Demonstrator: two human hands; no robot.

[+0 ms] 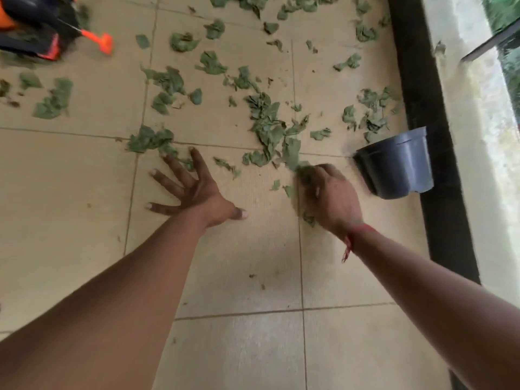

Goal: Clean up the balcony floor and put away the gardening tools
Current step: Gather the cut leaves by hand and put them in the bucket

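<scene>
The tiled floor (239,277) is strewn with torn green leaves (267,128), thickest across the middle and far part of the view and thinning out to a few crumbs near the person. Both bare arms reach forward from the near edge. The left hand (197,192) lies palm down on a tile, open, with its fingers straight and spread wide; the two farthest fingertips touch the near edge of a leaf clump on a grout line. The right hand (332,198) is to its right and well apart from it, knuckles up and blurred, with its fingers curled round a small bunch of leaves that shows green at its far side. More scraps lie just beside and under it. A red thread (356,235) is tied round the right wrist, with a loose end hanging down. Just to the right of that hand is a black pot (399,164), which seems to lie on its side with the rim far and the base near, close to a black strip (416,80) that runs along the right edge of the floor. Beyond the strip is a pale ledge (464,108), with greenery showing at the far right corner. In the far left corner, well apart from both hands, sits a blurred heap of black and orange tools (33,29), with one orange end sticking out to the right among the leaves.
</scene>
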